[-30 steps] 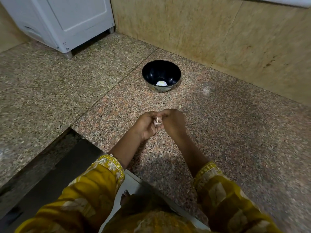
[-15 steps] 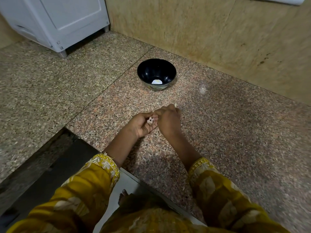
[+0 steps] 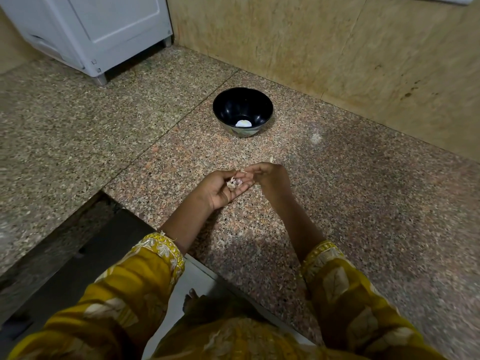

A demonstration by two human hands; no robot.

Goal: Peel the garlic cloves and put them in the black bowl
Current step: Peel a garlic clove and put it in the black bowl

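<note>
Cabinet [image 3: 104,29] beyond black bowl [image 3: 259,107]

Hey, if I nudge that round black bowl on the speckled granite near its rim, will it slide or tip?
Probably slides: the round black bowl sits flat on smooth-looking speckled granite. A push high on the rim might rock it, since its base looks narrower than its mouth. Likely light, holding only one small pale piece.
</note>
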